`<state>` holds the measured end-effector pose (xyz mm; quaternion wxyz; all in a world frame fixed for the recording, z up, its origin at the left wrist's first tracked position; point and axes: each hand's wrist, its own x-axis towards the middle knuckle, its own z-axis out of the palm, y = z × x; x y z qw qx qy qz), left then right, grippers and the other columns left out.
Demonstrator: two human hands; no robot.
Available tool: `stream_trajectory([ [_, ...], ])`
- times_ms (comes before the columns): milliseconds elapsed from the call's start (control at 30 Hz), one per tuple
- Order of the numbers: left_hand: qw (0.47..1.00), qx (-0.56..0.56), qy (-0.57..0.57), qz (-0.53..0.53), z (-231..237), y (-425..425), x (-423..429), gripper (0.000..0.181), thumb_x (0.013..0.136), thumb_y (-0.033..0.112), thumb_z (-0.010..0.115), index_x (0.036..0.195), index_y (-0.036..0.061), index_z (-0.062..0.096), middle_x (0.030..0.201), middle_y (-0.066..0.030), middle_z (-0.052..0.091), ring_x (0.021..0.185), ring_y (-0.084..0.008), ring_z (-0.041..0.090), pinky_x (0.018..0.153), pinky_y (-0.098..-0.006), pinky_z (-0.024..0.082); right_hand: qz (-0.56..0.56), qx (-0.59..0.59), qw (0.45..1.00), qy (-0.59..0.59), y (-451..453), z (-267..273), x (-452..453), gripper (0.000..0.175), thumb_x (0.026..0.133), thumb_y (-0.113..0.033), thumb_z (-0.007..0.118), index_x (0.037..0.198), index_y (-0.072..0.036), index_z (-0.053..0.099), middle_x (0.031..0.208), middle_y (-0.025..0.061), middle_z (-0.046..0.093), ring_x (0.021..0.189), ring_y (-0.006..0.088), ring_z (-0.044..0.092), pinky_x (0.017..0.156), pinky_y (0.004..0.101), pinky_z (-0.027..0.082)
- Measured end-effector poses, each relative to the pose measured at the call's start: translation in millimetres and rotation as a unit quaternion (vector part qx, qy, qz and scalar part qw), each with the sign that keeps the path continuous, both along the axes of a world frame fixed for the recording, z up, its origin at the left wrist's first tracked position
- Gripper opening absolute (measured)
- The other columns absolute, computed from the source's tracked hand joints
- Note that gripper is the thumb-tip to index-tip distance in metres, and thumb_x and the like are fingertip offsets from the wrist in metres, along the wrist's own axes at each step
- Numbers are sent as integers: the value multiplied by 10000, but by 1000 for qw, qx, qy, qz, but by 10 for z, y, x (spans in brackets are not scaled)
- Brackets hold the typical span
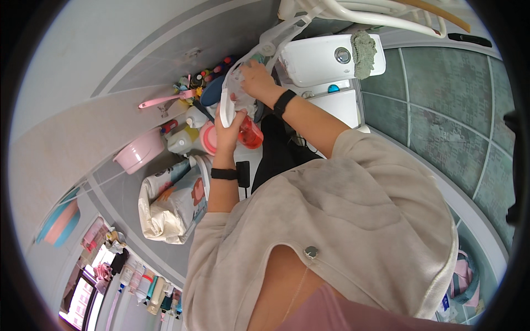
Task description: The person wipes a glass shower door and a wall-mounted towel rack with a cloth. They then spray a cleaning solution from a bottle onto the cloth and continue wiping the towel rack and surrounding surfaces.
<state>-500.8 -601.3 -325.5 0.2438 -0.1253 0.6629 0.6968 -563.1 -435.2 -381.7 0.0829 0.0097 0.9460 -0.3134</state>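
Observation:
My left hand (227, 130) grips a white, narrow curved object (226, 108), which looks like plastic; its exact kind is unclear. Just above it, my right hand (258, 80) has its fingers curled at a clear plastic bag (237, 80). The bag's long handles stretch up towards a white tubular rack (364, 14). Part of the bag is hidden behind my hands. Beneath my left hand is a red translucent container (251, 134), beside a round pink lid or tub (208, 137).
To the right stands a white toilet cistern (316, 58) with a green cloth (364, 56) over it. Jugs (182, 140), a pink basin (140, 151) and a pink-handled brush (165, 99) line the left wall. A printed bag (172, 207) hangs nearby. Glass panels (447, 99) bound the right.

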Motion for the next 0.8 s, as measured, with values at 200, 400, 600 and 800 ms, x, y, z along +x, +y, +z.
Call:
stream_trajectory([
  [200, 999, 34, -15, 1, 23, -22, -52, 556, 853, 74, 715, 1380, 24, 545, 902, 17, 624, 733, -64, 560, 662, -214, 454, -66, 44, 996, -48, 221, -291, -6, 572, 790, -202, 740, 1324, -109, 558, 1457, 310, 346, 1172, 491, 552, 966, 487, 502],
  [400, 999, 31, -26, -27, -19, 17, -118, 552, 870, 94, 700, 1396, 50, 540, 1155, -53, 629, 915, -149, 645, 779, -280, 521, -19, -5, 998, 62, 355, -32, 52, 415, 839, -175, 680, 1241, -98, 613, 1447, 274, 447, 1123, 428, 604, 970, 465, 503],
  [600, 999, 37, -19, -33, -38, 35, -210, 532, 870, 77, 725, 1376, 48, 563, 890, 29, 611, 711, -68, 555, 622, -200, 422, -295, 134, 903, 282, 2041, 131, 318, 269, 778, -151, 645, 1035, -87, 691, 1053, 139, 676, 1006, 363, 621, 882, 498, 489],
  [800, 998, -12, -8, -59, -91, 1, -123, 587, 854, 58, 723, 1403, 29, 520, 930, 4, 610, 755, -60, 536, 653, -212, 439, -315, 250, 865, 302, 2666, -348, 542, 427, 788, -166, 636, 1202, -61, 638, 1268, 211, 586, 1175, 415, 536, 986, 514, 450],
])
